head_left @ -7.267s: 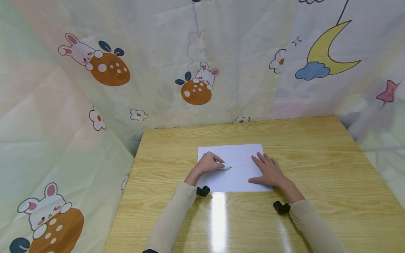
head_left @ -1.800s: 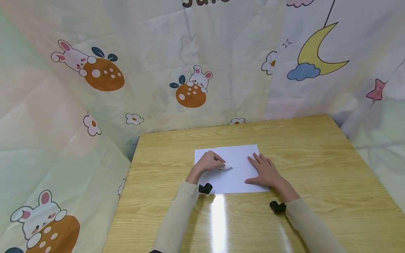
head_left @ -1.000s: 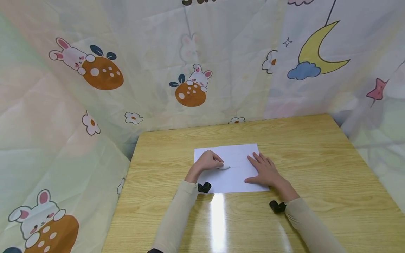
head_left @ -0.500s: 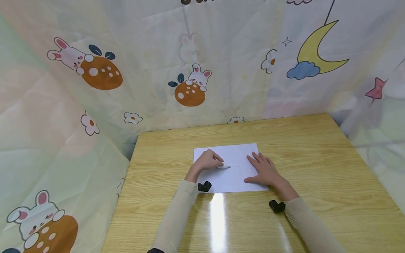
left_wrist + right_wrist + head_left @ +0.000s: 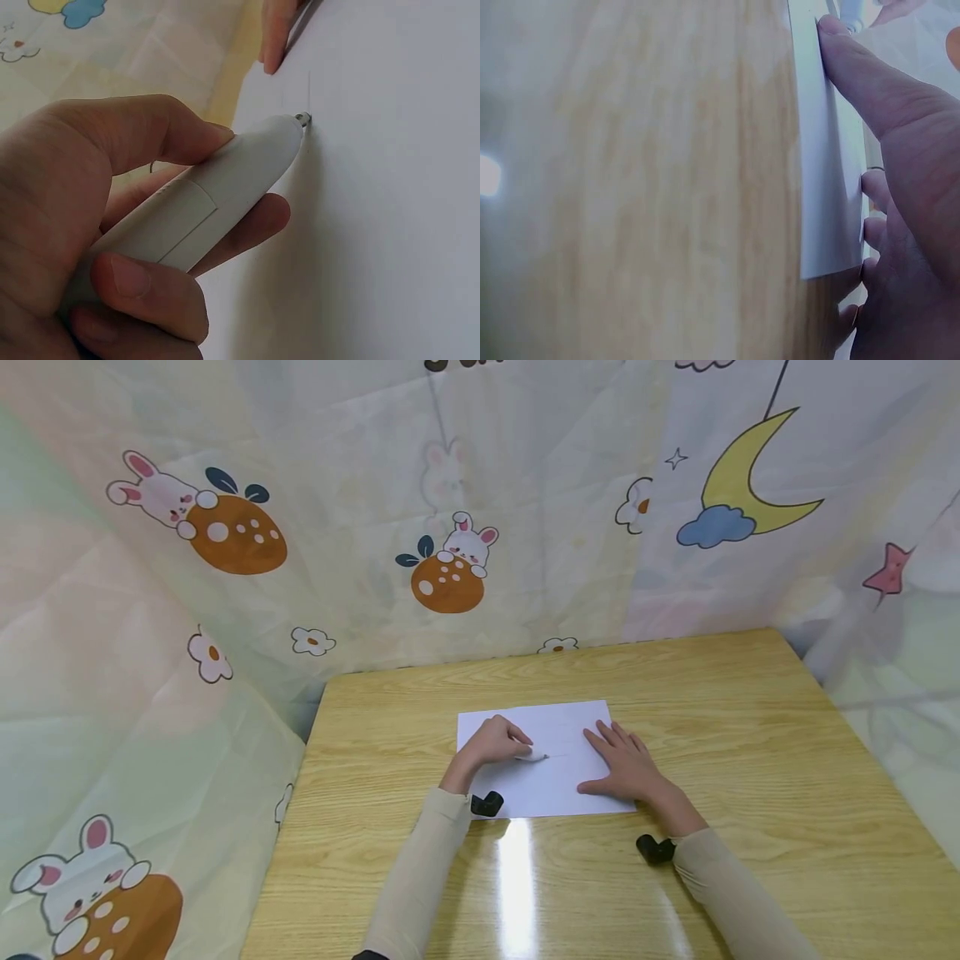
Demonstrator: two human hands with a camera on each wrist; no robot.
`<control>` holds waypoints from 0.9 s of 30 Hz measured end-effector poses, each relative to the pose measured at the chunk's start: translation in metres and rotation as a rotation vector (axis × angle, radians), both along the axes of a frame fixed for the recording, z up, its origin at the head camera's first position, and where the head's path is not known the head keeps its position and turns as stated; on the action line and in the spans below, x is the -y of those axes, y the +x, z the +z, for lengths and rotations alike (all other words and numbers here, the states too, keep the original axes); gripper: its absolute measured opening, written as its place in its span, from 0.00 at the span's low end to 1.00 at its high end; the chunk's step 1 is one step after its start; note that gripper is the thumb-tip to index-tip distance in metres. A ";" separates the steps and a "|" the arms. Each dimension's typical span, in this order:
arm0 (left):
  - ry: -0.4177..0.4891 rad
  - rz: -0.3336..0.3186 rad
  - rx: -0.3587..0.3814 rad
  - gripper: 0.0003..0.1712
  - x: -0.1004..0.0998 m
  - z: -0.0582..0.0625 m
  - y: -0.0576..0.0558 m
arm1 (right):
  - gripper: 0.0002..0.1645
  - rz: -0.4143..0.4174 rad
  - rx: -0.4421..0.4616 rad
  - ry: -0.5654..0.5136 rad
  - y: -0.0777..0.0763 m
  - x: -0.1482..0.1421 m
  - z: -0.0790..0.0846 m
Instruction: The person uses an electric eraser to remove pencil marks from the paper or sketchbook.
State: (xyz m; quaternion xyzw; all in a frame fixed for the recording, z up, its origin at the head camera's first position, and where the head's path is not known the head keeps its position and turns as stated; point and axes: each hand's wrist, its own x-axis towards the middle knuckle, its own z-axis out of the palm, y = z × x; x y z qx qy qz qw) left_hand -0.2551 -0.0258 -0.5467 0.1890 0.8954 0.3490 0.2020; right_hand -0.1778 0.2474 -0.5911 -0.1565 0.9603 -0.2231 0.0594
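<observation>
Near the middle of a white paper sheet (image 5: 547,793), my left hand (image 5: 492,742) grips a thick white pen-shaped tool (image 5: 534,757). In the left wrist view the left thumb and fingers (image 5: 172,135) wrap the smooth white body (image 5: 217,191), tilted with its small metal tip (image 5: 303,118) at the paper. A thin line (image 5: 309,86) on the sheet extends from that tip. Spread flat, my right hand (image 5: 626,764) rests on the sheet's right side. The right wrist view has the right thumb (image 5: 870,82) lying on the paper (image 5: 829,195).
The sheet lies on a wood-grain table (image 5: 712,727). Behind and to the left hangs a patterned cloth (image 5: 360,468) with rabbits and a moon. Black camera mounts sit at both wrists, the left (image 5: 487,803) and the right (image 5: 655,849).
Against the sheet, the tool's tip has shifted slightly right over the last second. The right hand has stayed spread in place. The head view has drifted a little.
</observation>
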 end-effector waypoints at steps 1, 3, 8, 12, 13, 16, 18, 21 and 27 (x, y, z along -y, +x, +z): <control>0.007 -0.005 0.001 0.08 0.000 0.000 0.000 | 0.65 0.001 0.001 -0.003 0.000 0.000 0.000; 0.018 -0.010 0.005 0.08 -0.001 0.001 0.001 | 0.65 0.002 0.002 -0.005 0.000 0.000 0.000; 0.026 -0.011 0.012 0.09 -0.001 0.002 0.002 | 0.66 -0.001 0.008 0.003 0.000 0.000 0.000; 0.019 0.000 -0.008 0.09 0.000 0.001 0.003 | 0.65 -0.003 -0.002 0.007 -0.001 0.000 -0.002; 0.019 0.004 -0.011 0.09 0.000 0.000 0.004 | 0.65 -0.003 -0.003 0.008 -0.001 0.000 -0.003; 0.029 0.012 -0.012 0.09 0.001 0.000 0.004 | 0.65 0.001 -0.002 0.000 -0.001 0.001 -0.003; 0.035 0.011 -0.005 0.09 0.001 0.000 0.005 | 0.66 0.003 0.002 0.003 -0.001 0.001 -0.003; 0.031 0.008 -0.002 0.08 0.001 0.001 0.005 | 0.66 0.004 0.009 0.010 -0.002 0.001 -0.003; 0.019 0.001 0.002 0.08 -0.003 0.000 0.002 | 0.66 0.001 0.009 0.012 -0.001 0.001 -0.002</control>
